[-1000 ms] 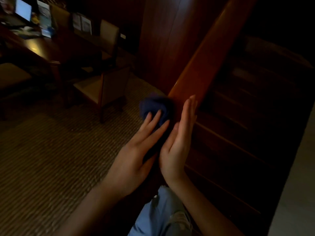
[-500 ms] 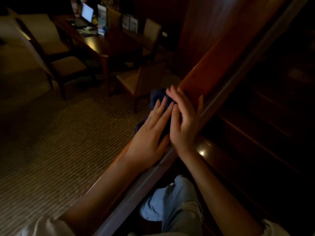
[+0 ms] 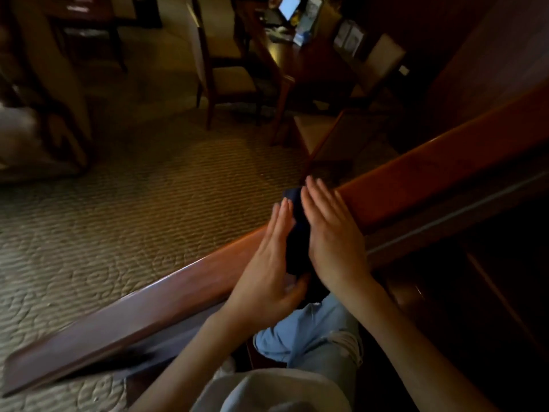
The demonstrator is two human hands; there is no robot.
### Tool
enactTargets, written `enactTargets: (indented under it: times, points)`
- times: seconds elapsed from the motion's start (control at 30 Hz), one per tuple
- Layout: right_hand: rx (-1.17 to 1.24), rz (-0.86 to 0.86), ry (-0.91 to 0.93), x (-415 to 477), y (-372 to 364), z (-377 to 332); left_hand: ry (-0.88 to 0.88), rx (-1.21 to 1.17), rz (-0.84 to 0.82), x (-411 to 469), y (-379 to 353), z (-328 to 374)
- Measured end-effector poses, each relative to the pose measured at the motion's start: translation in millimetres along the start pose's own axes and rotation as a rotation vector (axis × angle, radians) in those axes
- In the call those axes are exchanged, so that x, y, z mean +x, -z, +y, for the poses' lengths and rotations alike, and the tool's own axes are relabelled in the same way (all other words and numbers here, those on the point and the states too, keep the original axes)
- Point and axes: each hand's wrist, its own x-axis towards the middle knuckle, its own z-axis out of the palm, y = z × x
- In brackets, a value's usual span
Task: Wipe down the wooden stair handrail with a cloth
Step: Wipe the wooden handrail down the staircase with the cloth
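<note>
The fingers point(image 3: 280, 215) of the left hand point(image 3: 267, 269) are straight and held together, palm turned against the 9 o'clock side of the cloth point(image 3: 297, 233). The fingers point(image 3: 315, 194) of the right hand point(image 3: 332, 233) are also straight, laid flat over its 3 o'clock side. Neither hand curls round the cloth; both press it with flat palms. The left thumb lies at the cloth's 6 o'clock end. The cloth is dark blue, bunched between the two hands. It sits on top of the rail point(image 3: 166, 301), just right of the frame's centre. The polished brown rail crosses the frame from 8 o'clock to 2 o'clock and shows bare on either side of the hands. At 6 o'clock from the hands is a knee in light jeans point(image 3: 312, 331). Dark stairs point(image 3: 475, 278) lie at 4 o'clock, their detail lost in shadow. Patterned carpet point(image 3: 148, 203) spreads from 7 to 11 o'clock beyond the rail. At 12 o'clock stands a chair point(image 3: 225, 72), beside a dark table point(image 3: 300, 60) carrying a lit screen point(image 3: 288, 5).
</note>
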Motion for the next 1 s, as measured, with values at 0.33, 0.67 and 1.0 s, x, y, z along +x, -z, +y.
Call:
enactTargets:
  times: [0.33, 0.67, 1.0]
  points:
    - [-0.313, 0.012, 0.029, -7, 0, -23, 0.305, 0.577, 0.058, -73, 30, -60]
    - [-0.227, 0.105, -0.124, 4, 18, 32, 0.402, 0.417, 0.060, -52, 38, -68]
    - [-0.048, 0.231, 0.069, -21, -34, -25, 0.429, 0.427, 0.078, -50, 40, -70]
